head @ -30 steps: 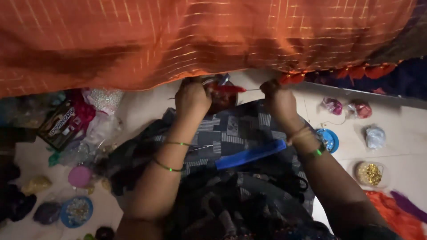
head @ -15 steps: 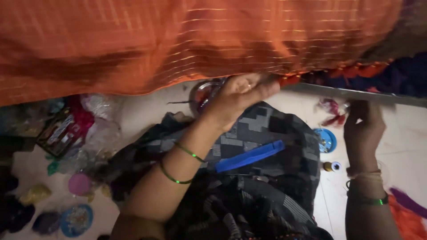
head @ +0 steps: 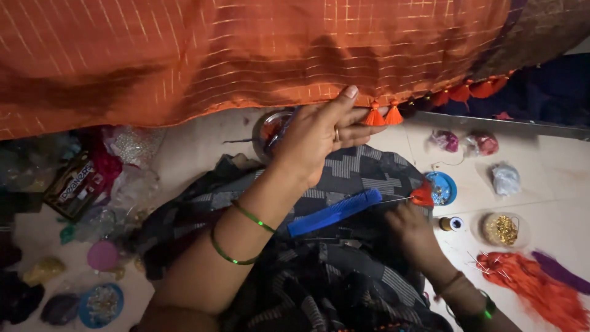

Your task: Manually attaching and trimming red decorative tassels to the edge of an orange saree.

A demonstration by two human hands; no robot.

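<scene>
A broad orange woven cloth with thin gold checks (head: 246, 55) fills the top of the view, its lower hem hung with small orange tassels (head: 373, 115). Below the cloth, across the lap, lies a dark grey and black patterned garment (head: 362, 169), and on it rests a long blue plastic comb (head: 335, 212).

The left hand (head: 316, 132) reaches up to the cloth's hem, thumb over the edge and fingers beneath, pinching the fabric just beside the tassels. The right hand (head: 413, 226) sits lower, on the garment near the comb's far end, fingers closed on a small red-orange tassel (head: 422, 193) with a thin needle or thread running from it toward the comb.

Right of the garment, a loose heap of orange thread (head: 528, 280) lies on the pale floor, with pins on it. Above that heap stands a small clear round cup (head: 504, 229) of gold beads. A blue round lid (head: 444, 187), just beside the red-orange tassel, carries tiny pale pieces. A small spool (head: 450, 224) stands between lid and cup.

Under the left hand, a clear round dish (head: 270, 129) holds something reddish; its contents are partly hidden. Left of the garment, a blue round dish (head: 101, 303) holds pale beads, and a pink round lid (head: 102, 255) lies near it.
</scene>
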